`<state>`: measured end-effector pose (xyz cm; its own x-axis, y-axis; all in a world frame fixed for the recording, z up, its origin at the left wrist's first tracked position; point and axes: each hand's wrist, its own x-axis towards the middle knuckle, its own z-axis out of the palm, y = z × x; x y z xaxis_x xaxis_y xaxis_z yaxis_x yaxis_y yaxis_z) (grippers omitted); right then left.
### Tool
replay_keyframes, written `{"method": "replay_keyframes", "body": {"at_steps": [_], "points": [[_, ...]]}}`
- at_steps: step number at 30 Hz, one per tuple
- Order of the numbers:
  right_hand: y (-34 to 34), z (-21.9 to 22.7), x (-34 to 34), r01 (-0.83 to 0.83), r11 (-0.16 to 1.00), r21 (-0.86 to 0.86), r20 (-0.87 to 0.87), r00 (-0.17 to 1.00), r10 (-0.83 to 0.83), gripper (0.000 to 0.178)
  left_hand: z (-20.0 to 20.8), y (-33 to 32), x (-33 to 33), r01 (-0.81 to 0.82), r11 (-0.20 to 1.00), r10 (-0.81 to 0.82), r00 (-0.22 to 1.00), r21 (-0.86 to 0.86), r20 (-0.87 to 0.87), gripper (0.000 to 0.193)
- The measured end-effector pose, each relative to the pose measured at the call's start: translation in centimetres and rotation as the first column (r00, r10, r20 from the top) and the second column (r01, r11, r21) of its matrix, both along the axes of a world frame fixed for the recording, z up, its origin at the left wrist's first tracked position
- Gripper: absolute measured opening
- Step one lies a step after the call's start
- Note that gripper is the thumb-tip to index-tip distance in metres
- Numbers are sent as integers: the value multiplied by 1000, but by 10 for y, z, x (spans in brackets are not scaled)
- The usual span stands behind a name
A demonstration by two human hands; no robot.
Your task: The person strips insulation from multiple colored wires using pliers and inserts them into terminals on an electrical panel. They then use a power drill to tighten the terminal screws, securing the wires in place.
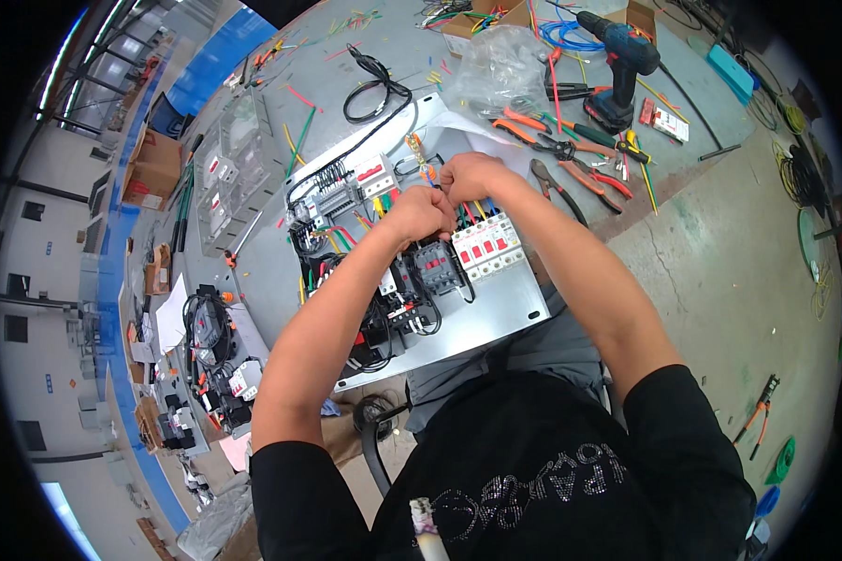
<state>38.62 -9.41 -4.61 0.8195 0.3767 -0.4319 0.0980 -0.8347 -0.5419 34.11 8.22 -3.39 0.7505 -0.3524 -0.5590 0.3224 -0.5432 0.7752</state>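
Observation:
A pale metal mounting plate (472, 329) lies across the table's near edge, carrying wired electrical parts. Over its middle, my left hand (423, 215) is closed, fingertips pinched together among the wires. My right hand (468, 179) meets it from the right, its fingers also closed; what either pinches is hidden. Just below the hands sit a black contactor (437, 266) and a row of white circuit breakers (488, 248) with red switches. Further left are a grey terminal block (332, 201) and another red-switched breaker (372, 175). A small orange-and-blue piece (428, 174) shows beside my right fingers.
Pliers (557, 192), cutters and a cordless drill (617, 65) lie to the right, near a clear plastic bag (500, 70). Transparent covers (234, 173) stand at the left. A black cable coil (376, 93) rests behind the plate. A cigarette (428, 531) shows at the lower edge.

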Motion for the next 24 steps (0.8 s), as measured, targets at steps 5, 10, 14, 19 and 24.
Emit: {"method": "replay_keyframes", "body": {"at_steps": [5, 10, 14, 19, 24], "points": [[-35, -2, -1, 20, 921, 390, 6, 1000, -24, 40, 11, -5, 2, 88, 996, -88, 996, 9, 20, 13], [-83, 28, -64, 120, 813, 570, 97, 973, -212, 36, 23, 18, 5, 65, 954, -133, 967, 293, 218, 28], [-108, 3, -111, 254, 744, 619, 21, 941, -339, 39, 5, 9, 14, 137, 975, -172, 963, 174, 209, 18], [-95, -25, -139, 184, 708, 681, 152, 911, -383, 38, 9, -9, 15, 248, 855, -451, 790, 455, 415, 15], [-149, 10, -122, 318, 566, 761, 202, 713, -672, 37, 22, -2, 16, 237, 853, -410, 856, 465, 315, 21]]}}
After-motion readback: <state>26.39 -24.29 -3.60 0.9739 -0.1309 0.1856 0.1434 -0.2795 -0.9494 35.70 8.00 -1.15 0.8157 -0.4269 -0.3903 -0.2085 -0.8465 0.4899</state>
